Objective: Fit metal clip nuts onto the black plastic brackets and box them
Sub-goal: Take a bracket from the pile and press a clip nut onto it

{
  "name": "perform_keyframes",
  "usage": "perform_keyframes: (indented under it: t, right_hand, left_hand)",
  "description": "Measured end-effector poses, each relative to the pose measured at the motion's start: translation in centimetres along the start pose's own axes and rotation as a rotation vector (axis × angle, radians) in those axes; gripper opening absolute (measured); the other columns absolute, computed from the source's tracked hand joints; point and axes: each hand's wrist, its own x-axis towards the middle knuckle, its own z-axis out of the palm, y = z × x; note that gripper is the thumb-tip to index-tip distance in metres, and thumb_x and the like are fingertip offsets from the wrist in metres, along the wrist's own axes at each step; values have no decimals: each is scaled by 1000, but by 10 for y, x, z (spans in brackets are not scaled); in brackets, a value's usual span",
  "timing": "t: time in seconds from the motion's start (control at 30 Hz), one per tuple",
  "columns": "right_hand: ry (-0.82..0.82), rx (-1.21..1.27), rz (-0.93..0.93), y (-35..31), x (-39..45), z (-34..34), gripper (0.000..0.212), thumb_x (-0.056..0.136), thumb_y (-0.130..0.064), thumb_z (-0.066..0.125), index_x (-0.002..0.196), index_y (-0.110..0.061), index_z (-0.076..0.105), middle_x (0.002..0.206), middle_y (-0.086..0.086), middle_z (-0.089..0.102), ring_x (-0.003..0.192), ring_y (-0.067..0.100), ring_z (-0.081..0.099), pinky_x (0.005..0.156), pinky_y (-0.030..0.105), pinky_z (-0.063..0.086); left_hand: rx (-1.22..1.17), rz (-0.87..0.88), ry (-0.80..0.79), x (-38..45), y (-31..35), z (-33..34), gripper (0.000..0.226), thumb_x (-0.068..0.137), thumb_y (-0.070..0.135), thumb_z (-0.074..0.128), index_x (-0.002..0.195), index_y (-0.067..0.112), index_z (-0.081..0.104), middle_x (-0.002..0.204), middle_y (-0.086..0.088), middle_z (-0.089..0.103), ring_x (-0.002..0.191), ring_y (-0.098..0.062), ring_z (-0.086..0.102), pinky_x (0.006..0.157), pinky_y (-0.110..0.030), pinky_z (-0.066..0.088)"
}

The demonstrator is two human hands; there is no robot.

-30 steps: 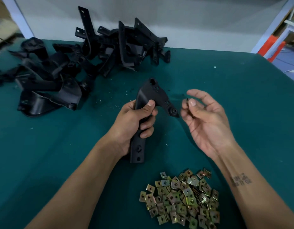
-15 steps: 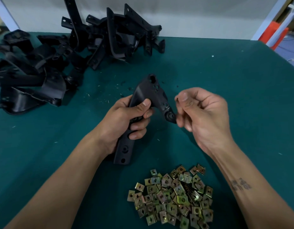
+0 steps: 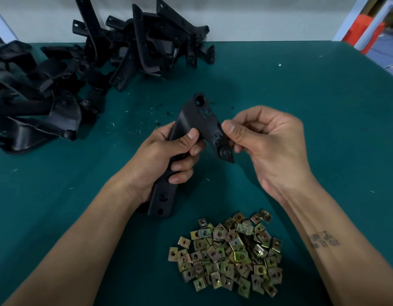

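Green-covered table [image 3: 301,107]. Left hand [image 3: 160,160] grips black bracket [image 3: 197,120] by its stem. Right hand [image 3: 268,146] pinches bracket's short arm; clip nut there not discernible. Clip-nut pile [image 3: 228,252] lies below hands; bracket heap [image 3: 91,62] beyond left hand.

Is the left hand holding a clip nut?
No, the left hand grips the bracket, and the clip nuts lie in a pile on the table.

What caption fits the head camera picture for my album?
Left hand grips a black bracket while right hand pinches its end, above a pile of clip nuts.
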Motion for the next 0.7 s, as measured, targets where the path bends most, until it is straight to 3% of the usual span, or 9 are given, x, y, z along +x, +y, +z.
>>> perform_keyframes:
  t: [0.13,0.53,0.7]
  right_hand:
    - [-21,-3,53,-2,0,-3,19,86,14,69,84,-5,70,70,5,72,63,14,65,59,22,53]
    - [38,-41,-27,2,-3,3,22,82,3,80,81,-19,80,79,2,77,74,11,67,70,20,54]
    - [141,173,60,9,-7,13,16,83,7,75,85,-9,75,80,6,73,80,19,65,75,25,54]
  left_hand:
    - [6,11,11,-1,-1,-3,13,98,19,59,90,12,51,76,0,47,47,-6,31,35,-18,32]
    - [4,52,75,4,-1,-1,13,100,17,56,90,13,50,75,0,48,48,-7,30,36,-17,32]
    - [-4,67,79,4,-1,0,10,101,17,54,94,12,48,75,0,47,47,-6,31,36,-17,32]
